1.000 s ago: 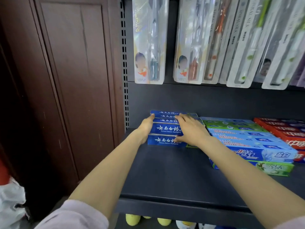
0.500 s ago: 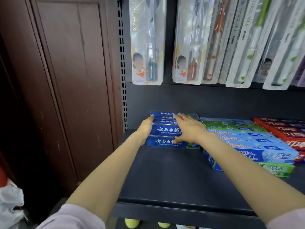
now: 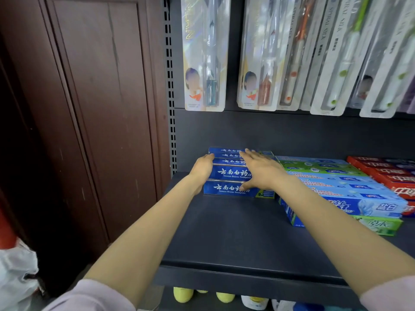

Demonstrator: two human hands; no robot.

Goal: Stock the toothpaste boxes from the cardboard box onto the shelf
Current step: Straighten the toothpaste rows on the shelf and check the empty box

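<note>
Several dark blue toothpaste boxes [image 3: 226,173] lie in a stepped row at the back left of the dark shelf [image 3: 235,239]. My left hand [image 3: 203,168] presses against the left ends of these boxes. My right hand [image 3: 261,169] lies flat on top of them with its fingers spread, its thumb down on the front box. Neither hand lifts a box. The cardboard box is not in view.
Light blue and green toothpaste boxes [image 3: 341,189] fill the shelf to the right, red ones [image 3: 386,176] beyond. Toothbrush packs [image 3: 205,55] hang above. A brown wooden panel [image 3: 96,104] stands left, a white bag [image 3: 15,277] at lower left. Bottles [image 3: 184,294] show under the shelf.
Both hands stay on the blue boxes. The right hand has slid slightly back, showing more of the front box's right end. The stack looks a little more squared up.
</note>
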